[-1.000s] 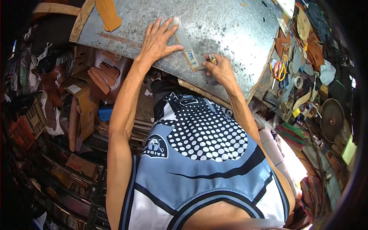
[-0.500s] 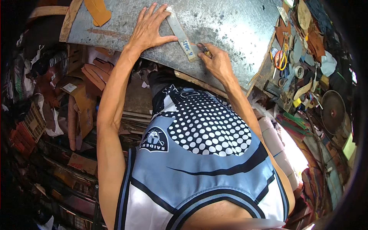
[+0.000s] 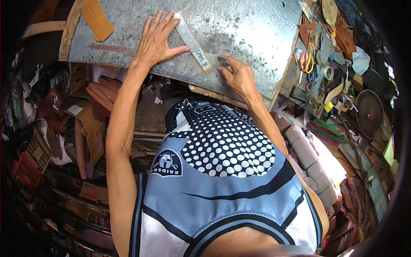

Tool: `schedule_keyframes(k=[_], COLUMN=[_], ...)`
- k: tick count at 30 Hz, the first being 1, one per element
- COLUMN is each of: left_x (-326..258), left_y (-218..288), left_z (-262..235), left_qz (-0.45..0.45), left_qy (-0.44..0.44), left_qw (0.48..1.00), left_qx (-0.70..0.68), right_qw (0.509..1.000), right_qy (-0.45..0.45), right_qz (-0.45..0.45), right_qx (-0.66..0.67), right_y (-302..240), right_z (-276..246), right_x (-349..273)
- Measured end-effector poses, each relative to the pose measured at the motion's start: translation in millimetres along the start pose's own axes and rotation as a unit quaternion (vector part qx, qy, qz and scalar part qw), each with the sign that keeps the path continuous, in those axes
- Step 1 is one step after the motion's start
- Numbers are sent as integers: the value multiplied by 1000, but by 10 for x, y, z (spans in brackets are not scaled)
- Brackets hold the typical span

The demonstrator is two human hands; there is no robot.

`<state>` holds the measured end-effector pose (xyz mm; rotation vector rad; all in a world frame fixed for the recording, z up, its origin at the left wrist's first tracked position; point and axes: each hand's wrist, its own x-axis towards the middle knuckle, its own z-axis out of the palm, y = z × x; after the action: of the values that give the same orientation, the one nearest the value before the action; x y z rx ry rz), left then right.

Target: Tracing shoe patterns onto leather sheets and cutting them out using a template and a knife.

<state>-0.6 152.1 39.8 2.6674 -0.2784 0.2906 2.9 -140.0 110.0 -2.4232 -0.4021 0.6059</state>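
My left hand [image 3: 157, 39] lies flat with fingers spread on a grey metal sheet [image 3: 239, 25], pressing on the upper end of a narrow grey template strip [image 3: 191, 41]. My right hand [image 3: 239, 76] grips a small knife with a brass-coloured ferrule [image 3: 227, 65], its tip at the lower end of the strip near the sheet's front edge. A thin piece of tan material [image 3: 209, 58] lies under the strip's lower end.
Tan leather cut-outs [image 3: 96, 18] lie at the sheet's left end. Right of the sheet is a cluttered bench with orange-handled scissors [image 3: 305, 61], a tape roll [image 3: 329, 72], leather scraps and a round disc [image 3: 369, 112]. Stacks of brown leather pieces [image 3: 92, 124] fill the left side below.
The view has shifted so the sheet and both hands sit higher in the picture. The hands keep their hold on strip and knife; the knife has edged along the strip's end.
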Motion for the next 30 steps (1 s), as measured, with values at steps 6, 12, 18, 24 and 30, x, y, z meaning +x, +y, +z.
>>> schedule_keyframes(k=[6, 12, 18, 24, 30], left_x=[23, 77, 79, 115, 145], left_y=[23, 78, 131, 152, 153], left_z=[-41, -133, -116, -125, -113], left_qz=[-3, -22, -43, -47, -46], left_qy=[10, -28, -55, -66, -69], left_qw=[1000, 999, 998, 997, 997], left_qx=[8, 16, 1, -1, -4], right_qw=[1000, 1000, 999, 999, 998], right_qy=[-6, 8, 26, 22, 28], right_qz=[8, -26, -46, -39, -50], right_qx=[14, 10, -7, 0, -7], right_y=[-2, -42, -4, 7, 54], right_z=[-24, -73, -53, -55, -46], right_x=[2, -7, -27, -43, -31])
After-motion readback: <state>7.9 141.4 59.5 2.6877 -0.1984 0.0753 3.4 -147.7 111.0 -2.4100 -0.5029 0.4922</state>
